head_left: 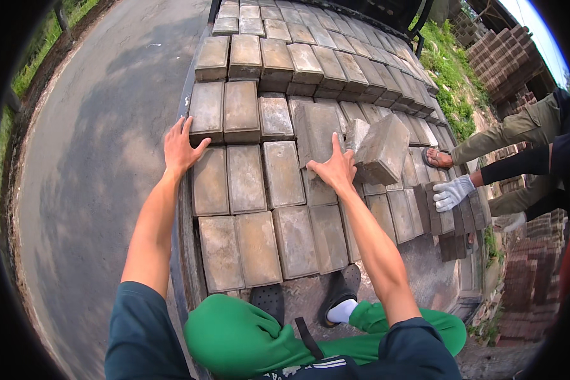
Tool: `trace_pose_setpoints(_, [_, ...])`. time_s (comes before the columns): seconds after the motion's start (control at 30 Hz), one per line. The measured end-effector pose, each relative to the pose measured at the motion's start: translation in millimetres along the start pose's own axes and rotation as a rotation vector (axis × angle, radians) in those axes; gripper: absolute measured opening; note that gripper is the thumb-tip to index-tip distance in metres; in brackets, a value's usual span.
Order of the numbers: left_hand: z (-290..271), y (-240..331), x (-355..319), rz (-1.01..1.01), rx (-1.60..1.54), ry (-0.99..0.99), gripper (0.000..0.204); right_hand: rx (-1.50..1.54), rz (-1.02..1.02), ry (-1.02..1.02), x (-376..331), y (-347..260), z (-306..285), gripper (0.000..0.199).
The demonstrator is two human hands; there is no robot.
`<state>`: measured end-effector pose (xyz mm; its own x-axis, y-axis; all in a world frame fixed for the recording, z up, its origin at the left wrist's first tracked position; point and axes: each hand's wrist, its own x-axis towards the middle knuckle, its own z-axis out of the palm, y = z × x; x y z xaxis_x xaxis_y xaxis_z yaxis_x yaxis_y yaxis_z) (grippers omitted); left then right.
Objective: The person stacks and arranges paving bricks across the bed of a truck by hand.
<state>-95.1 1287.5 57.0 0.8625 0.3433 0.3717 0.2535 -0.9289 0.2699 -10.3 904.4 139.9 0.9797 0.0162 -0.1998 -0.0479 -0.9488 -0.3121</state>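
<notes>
Grey concrete paving blocks lie in stepped rows on a truck bed. My left hand, its fingers spread, is at the left end of a raised row, against the near corner of the end paving block. A second paving block sits right beside that one. My right hand reaches over a loose paving block lying on top of the others, index finger stretched along it and thumb apart. To its right, a tilted paving block rests askew on the stack.
At the right, a co-worker's gloved hand lies on a cluster of upright blocks. The co-worker's sandalled foot is close by. A paved road runs along the left. Stacked reddish blocks stand at the far right.
</notes>
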Motion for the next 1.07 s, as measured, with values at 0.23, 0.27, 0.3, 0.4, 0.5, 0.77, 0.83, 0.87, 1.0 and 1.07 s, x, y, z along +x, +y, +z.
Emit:
trace_pose_setpoints(0.23, [-3, -2, 2, -0.012, -0.029, -0.018, 0.082, 0.311, -0.02, 0.016, -83, 18, -6, 0.104])
trace_pose_setpoints(0.27, [-3, -1, 3, -0.002, -0.024, -0.008, 0.082, 0.477, 0.001, -0.03, -95, 20, -5, 0.103])
trace_pose_setpoints(0.3, [-2, -2, 3, -0.002, -0.023, -0.016, 0.082, 0.536, 0.013, -0.036, -107, 19, -1, 0.098])
trace_pose_setpoints(0.4, [1, 0, 4, 0.005, -0.033, -0.012, 0.082, 0.439, -0.033, 0.001, -130, 10, 15, 0.098])
trace_pose_setpoints(0.5, [5, 1, 3, 0.002, -0.025, -0.013, 0.081, 0.355, -0.07, 0.017, -131, 10, 51, 0.097])
trace_pose_setpoints(0.77, [-4, -6, 4, 0.017, -0.035, 0.009, 0.081, 0.13, -0.247, 0.136, -104, 21, 54, 0.085])
trace_pose_setpoints(0.83, [-2, -1, 6, 0.015, -0.04, 0.001, 0.081, 0.12, -0.261, 0.288, -50, 30, 47, 0.086])
trace_pose_setpoints(0.87, [0, 3, 7, 0.017, -0.043, -0.008, 0.081, 0.076, -0.238, 0.308, -23, 31, 45, 0.09])
trace_pose_setpoints(1.0, [6, -3, 6, 0.004, -0.039, 0.002, 0.081, -0.144, -0.147, 0.194, 35, -4, 42, 0.096])
trace_pose_setpoints(1.07, [5, -5, 6, -0.033, -0.03, -0.052, 0.086, -0.064, 0.025, -0.133, 49, -18, 34, 0.1])
